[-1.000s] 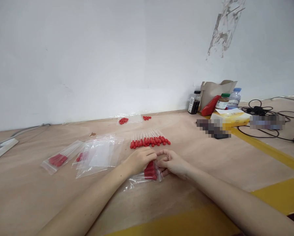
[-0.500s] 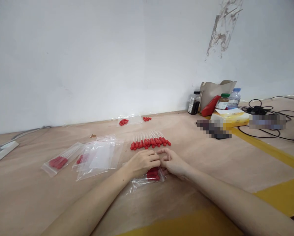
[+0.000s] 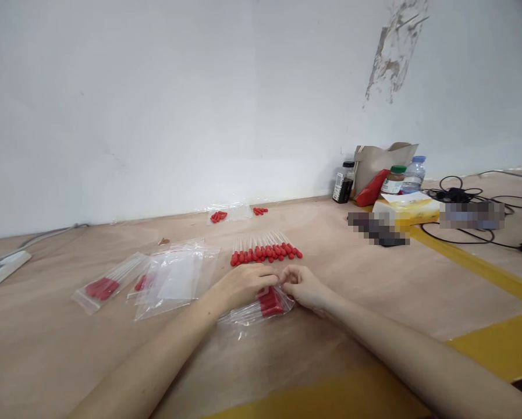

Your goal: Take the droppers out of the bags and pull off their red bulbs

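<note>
A clear zip bag (image 3: 247,315) lies in front of me. Inside it are several droppers (image 3: 270,304) with red bulbs and thin clear stems. My left hand (image 3: 247,286) bends over the bag's far edge, its fingers closed on the plastic. At the bag's right end, my right hand (image 3: 303,286) pinches the edge between curled fingers. Just beyond both hands, a row of loose droppers (image 3: 265,251) lies with red bulbs toward me and stems pointing at the wall.
To the left are a filled bag of droppers (image 3: 107,283) and flat clear bags (image 3: 177,276). Red bulbs (image 3: 219,216) lie by the wall. At right stand a dark bottle (image 3: 344,183), a paper bag (image 3: 378,163), a tissue pack (image 3: 411,208) and black cables (image 3: 457,195).
My left hand has shifted slightly left along the bag, baring more of the red bulbs inside. My right hand's fingers have curled in at the bag's edge.
</note>
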